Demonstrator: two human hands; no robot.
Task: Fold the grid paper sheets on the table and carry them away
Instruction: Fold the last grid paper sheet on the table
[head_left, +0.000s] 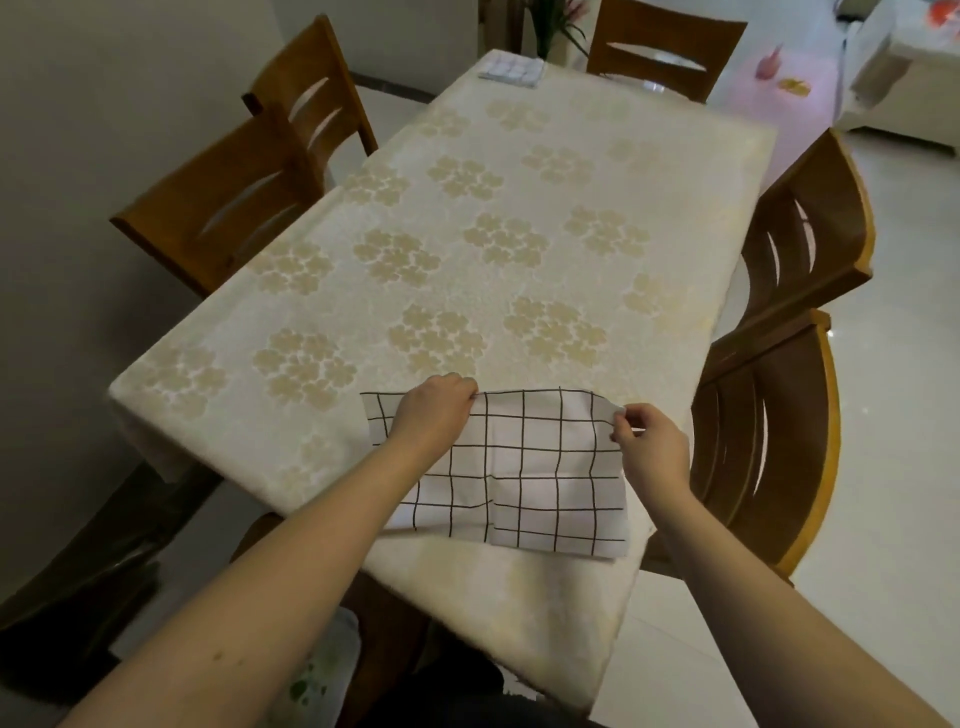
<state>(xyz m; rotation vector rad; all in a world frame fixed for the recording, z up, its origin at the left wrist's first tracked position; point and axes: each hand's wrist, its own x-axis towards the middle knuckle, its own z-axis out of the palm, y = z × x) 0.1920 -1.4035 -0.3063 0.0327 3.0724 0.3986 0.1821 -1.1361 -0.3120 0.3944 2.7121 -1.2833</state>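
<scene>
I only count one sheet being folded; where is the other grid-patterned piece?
In the head view, the small folded grid-patterned piece lies at the table's far end, just in front of the green plant, far from both hands.

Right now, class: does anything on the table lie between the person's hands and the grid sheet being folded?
Nothing visible does. The left hand and the right hand already pinch the far edge of the grid sheet. The only other item on the tablecloth is a folded grid stack at the far end.
</scene>
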